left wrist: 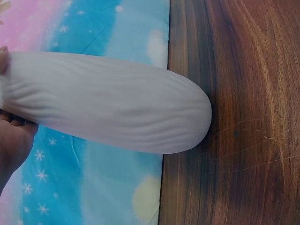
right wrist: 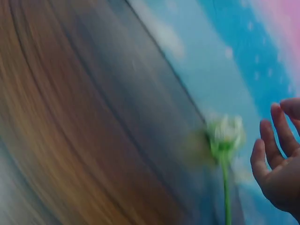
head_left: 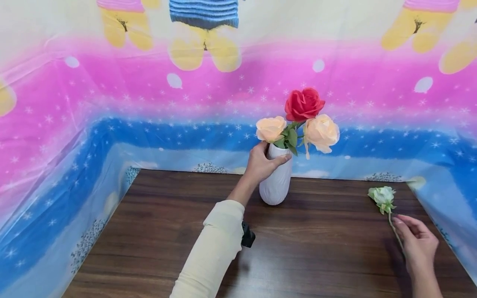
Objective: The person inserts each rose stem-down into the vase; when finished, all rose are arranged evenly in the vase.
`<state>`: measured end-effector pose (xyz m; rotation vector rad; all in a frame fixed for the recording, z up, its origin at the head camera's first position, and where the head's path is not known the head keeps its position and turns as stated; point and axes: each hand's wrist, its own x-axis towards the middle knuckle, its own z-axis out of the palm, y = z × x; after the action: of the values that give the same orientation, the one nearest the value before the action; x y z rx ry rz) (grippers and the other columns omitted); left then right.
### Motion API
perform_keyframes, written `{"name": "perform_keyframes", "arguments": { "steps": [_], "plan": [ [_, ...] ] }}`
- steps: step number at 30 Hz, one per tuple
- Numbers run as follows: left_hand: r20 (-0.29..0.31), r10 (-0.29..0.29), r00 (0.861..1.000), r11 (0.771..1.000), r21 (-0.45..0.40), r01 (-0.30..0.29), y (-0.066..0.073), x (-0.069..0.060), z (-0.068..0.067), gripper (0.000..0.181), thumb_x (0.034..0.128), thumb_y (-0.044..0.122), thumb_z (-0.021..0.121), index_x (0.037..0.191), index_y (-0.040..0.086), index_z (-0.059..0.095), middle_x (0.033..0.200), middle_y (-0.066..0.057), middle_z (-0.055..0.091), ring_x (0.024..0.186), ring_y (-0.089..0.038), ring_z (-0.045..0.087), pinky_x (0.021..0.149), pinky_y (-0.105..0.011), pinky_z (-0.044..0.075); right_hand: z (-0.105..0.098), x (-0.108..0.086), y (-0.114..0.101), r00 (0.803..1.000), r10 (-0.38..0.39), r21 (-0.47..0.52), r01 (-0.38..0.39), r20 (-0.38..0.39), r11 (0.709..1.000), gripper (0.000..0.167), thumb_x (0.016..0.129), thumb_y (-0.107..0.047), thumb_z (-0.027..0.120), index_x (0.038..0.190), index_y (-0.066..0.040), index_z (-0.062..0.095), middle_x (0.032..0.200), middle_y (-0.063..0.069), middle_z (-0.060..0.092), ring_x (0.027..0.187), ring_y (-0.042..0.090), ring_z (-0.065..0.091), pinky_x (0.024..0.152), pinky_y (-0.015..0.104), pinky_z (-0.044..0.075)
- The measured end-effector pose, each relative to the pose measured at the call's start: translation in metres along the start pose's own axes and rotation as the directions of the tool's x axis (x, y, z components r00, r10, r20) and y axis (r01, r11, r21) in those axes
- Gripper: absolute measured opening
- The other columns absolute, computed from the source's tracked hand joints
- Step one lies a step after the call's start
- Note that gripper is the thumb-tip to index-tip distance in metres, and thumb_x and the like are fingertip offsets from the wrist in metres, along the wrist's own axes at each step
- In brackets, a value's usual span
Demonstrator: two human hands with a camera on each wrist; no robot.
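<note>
My left hand (head_left: 262, 163) grips the white ribbed vase (head_left: 275, 187) near its rim, thumb across the front. In the left wrist view the vase (left wrist: 112, 103) spans the frame, its rounded base by the wooden table. Out of the vase rise a red rose (head_left: 304, 104), a peach rose (head_left: 271, 129) at left and another peach rose (head_left: 322, 133) at right, with green leaves. My right hand (head_left: 420, 242) is beside the stem of a pale green-white flower (head_left: 382, 198). In the right wrist view its loosely bent fingers (right wrist: 276, 154) appear apart from that stem.
The dark wooden table (head_left: 316, 240) ends at the back and sides against a patterned pink and blue cloth (head_left: 208, 95). A small black device (head_left: 247, 235) shows at my left sleeve (head_left: 214, 248).
</note>
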<state>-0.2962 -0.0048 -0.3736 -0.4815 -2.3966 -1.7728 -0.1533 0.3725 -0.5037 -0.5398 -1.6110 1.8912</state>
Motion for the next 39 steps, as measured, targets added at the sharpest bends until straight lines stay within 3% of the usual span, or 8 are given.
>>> {"name": "perform_keyframes", "arguments": {
  "steps": [5,10,13,17,23,27,32,39],
  "plan": [
    [0.001,0.004,1.000,1.000,0.002,-0.004,-0.001,0.000,0.000,0.058,0.0874,0.033,0.081,0.136,0.011,0.057,0.128,-0.009,0.067,0.115,-0.025,0.068,0.096,-0.042,0.059,-0.032,0.020,0.020,0.987,0.066,-0.352,-0.115,-0.148,0.929,0.021,0.094,-0.009,0.068,0.096,-0.028,0.077,0.068,-0.036,0.060,0.068,-0.016,0.054,0.060,0.001,0.042],
    [0.000,0.007,1.000,1.000,-0.004,-0.007,0.000,0.000,-0.002,0.058,0.0882,0.032,0.080,0.137,0.011,0.057,0.128,-0.009,0.067,0.115,-0.025,0.068,0.095,-0.042,0.059,-0.046,0.034,0.034,0.985,0.090,-0.664,-0.164,-0.145,0.729,0.005,0.096,-0.031,0.067,0.097,-0.033,0.071,0.062,-0.045,0.042,0.067,-0.017,0.041,0.064,0.009,0.036],
    [-0.006,0.005,1.000,1.000,-0.011,-0.005,0.001,0.000,-0.002,0.058,0.0880,0.031,0.080,0.137,0.010,0.057,0.129,-0.010,0.067,0.115,-0.025,0.068,0.096,-0.042,0.059,-0.047,0.041,0.032,0.984,0.149,-0.772,-0.167,-0.095,0.614,0.034,0.095,-0.049,0.064,0.112,-0.021,0.071,0.066,-0.042,0.039,0.079,-0.005,0.046,0.073,0.020,0.037],
    [-0.003,-0.002,1.000,1.000,-0.008,0.002,0.001,-0.001,-0.002,0.058,0.0876,0.031,0.081,0.136,0.010,0.057,0.128,-0.010,0.067,0.115,-0.025,0.068,0.096,-0.042,0.059,-0.048,0.046,0.028,0.975,0.220,-0.844,-0.140,-0.026,0.517,0.067,0.094,-0.058,0.061,0.133,-0.003,0.061,0.078,-0.026,0.051,0.106,0.027,0.054,0.084,0.037,0.042],
    [0.001,0.002,1.000,1.000,-0.006,-0.002,0.001,-0.001,-0.001,0.058,0.0879,0.030,0.081,0.136,0.010,0.057,0.129,-0.010,0.067,0.116,-0.025,0.068,0.097,-0.042,0.059,-0.049,0.049,0.025,0.969,0.243,-0.887,-0.070,0.048,0.456,0.070,0.094,-0.056,0.063,0.132,0.002,0.060,0.081,-0.003,0.068,0.115,0.041,0.053,0.093,0.052,0.043],
    [-0.002,0.004,1.000,1.000,-0.001,-0.004,0.001,-0.001,-0.001,0.058,0.0882,0.030,0.080,0.137,0.010,0.057,0.129,-0.010,0.067,0.117,-0.026,0.068,0.098,-0.043,0.058,-0.046,0.050,0.024,0.961,0.251,-0.913,0.001,0.112,0.407,0.071,0.094,-0.057,0.063,0.130,0.004,0.061,0.113,0.026,0.070,0.115,0.047,0.054,0.097,0.058,0.039],
    [0.000,0.005,1.000,1.000,0.005,-0.005,0.001,0.000,-0.001,0.057,0.0883,0.030,0.080,0.136,0.010,0.057,0.129,-0.010,0.067,0.117,-0.026,0.068,0.098,-0.043,0.058,-0.040,0.050,0.024,0.960,0.235,-0.937,0.063,0.151,0.344,0.054,0.097,-0.044,0.065,0.118,0.006,0.065,0.109,0.028,0.068,0.094,0.041,0.061,0.081,0.052,0.041],
    [-0.002,0.011,1.000,1.000,0.006,-0.011,-0.002,0.000,-0.001,0.057,0.0878,0.030,0.081,0.135,0.010,0.058,0.128,-0.010,0.068,0.115,-0.025,0.069,0.097,-0.042,0.059,-0.037,0.051,0.022,0.954,0.256,-0.941,0.065,0.156,0.333,0.048,0.098,-0.038,0.063,0.116,0.006,0.064,0.105,0.028,0.067,0.093,0.041,0.060,0.078,0.052,0.042]
  ]
}}
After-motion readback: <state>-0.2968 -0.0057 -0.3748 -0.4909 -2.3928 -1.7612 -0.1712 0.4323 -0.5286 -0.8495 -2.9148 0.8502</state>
